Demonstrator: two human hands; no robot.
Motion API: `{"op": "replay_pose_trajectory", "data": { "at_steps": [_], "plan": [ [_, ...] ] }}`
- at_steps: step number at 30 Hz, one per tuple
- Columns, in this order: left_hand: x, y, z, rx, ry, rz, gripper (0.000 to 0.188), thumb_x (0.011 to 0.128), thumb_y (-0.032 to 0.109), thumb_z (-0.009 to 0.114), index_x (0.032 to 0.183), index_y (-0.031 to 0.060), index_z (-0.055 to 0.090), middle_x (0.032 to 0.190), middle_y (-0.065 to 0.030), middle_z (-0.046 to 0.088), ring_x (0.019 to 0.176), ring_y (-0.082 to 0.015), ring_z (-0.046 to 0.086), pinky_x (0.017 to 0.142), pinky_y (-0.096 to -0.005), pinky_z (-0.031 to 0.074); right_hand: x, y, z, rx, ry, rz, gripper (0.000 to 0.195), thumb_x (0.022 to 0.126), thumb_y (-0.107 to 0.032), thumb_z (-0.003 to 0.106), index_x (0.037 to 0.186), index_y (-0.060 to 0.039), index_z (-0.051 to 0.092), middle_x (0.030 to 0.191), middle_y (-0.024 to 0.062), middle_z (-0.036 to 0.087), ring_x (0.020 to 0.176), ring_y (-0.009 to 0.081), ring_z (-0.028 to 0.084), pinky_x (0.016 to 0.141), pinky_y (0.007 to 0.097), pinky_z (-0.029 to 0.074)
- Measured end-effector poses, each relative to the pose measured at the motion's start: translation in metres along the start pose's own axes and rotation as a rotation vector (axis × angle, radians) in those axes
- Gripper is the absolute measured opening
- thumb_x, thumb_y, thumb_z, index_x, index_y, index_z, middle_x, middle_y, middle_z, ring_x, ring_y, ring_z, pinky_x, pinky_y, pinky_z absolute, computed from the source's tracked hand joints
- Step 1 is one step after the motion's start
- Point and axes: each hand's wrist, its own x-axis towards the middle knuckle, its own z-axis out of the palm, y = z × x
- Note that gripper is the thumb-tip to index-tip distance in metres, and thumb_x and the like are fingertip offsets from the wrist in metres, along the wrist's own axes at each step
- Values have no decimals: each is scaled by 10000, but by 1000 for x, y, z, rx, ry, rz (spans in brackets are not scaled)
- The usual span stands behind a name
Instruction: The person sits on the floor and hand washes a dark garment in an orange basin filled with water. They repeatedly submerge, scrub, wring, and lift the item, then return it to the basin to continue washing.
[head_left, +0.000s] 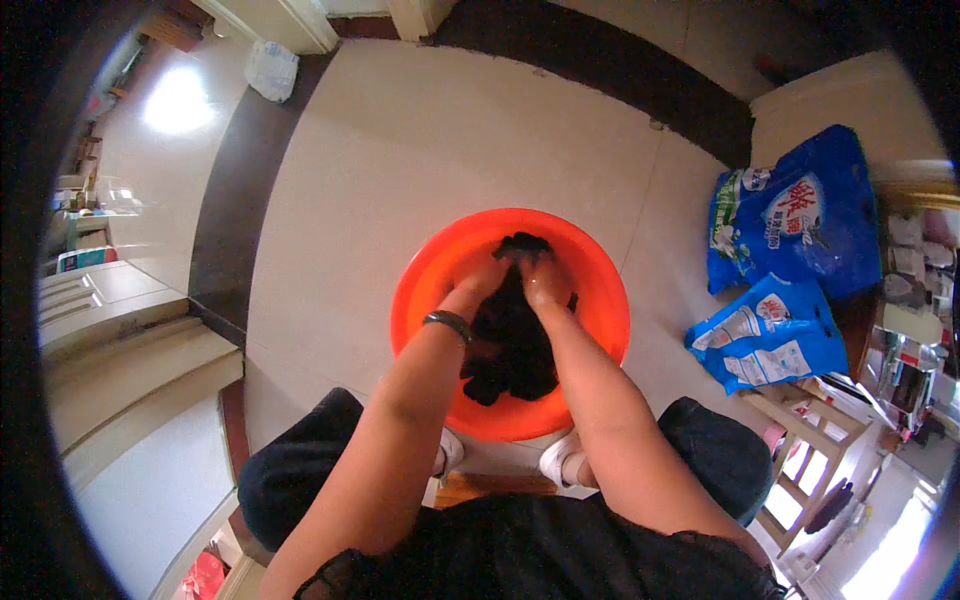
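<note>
An orange-red plastic basin (420, 300) stands on the tiled floor between my feet. Dark, bunched cloth (517, 337) lies in it, and part of the cloth rises between my hands. My left hand (484, 279), below a dark bracelet (448, 322), presses in on the cloth from the left. From the right, my right hand (544, 281) grips the same piece, its skin shiny and wet. Both hands are close together near the basin's far side. Their fingertips are blurred and partly hidden by the cloth.
Two blue detergent bags, one large (832, 217) and one smaller (765, 330), stand to the right of the basin. Behind them is a wooden stool frame (810, 450). A white plastic bag (271, 71) sits at the far left by a door frame. My white shoes (559, 457) flank the basin's near rim.
</note>
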Motion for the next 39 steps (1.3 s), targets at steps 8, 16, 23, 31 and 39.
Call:
{"op": "replay_pose_trajectory", "data": {
  "at_steps": [8,16,23,31,39],
  "plan": [
    [-51,11,-42,-604,-276,-61,571,882,473,596,1274,62,544,1238,-142,593,1161,-292,542,1001,-399,409,-112,-2,-33,313,117,-445,231,833,-316,583,846,-86,590,838,146,614,854,357,583,746,465,460],
    [-154,46,12,371,-12,-48,464,839,429,604,1261,242,556,1504,-142,266,1360,-418,263,993,-724,235,-142,29,-9,328,409,-56,538,881,-318,580,1328,-69,415,1313,246,474,1215,420,446,1019,506,345],
    [-115,12,36,428,201,64,533,833,384,619,1344,275,511,1491,-95,334,1274,-404,373,963,-601,323,-111,32,31,231,257,-59,623,890,-354,557,1444,-156,351,1422,211,385,1320,416,340,1087,554,241],
    [-22,24,10,243,261,138,283,862,300,565,1054,115,660,1129,-128,618,1037,-340,561,914,-476,414,-19,10,19,210,213,-56,301,877,-280,543,1033,-34,618,1064,196,617,1028,369,561,886,473,439],
    [-3,17,17,373,196,2,332,882,321,551,1111,97,638,1121,-167,635,1075,-335,577,921,-446,438,0,17,35,308,119,39,336,913,-327,490,1014,-30,611,1002,201,640,941,378,604,835,457,466]
  ]
}}
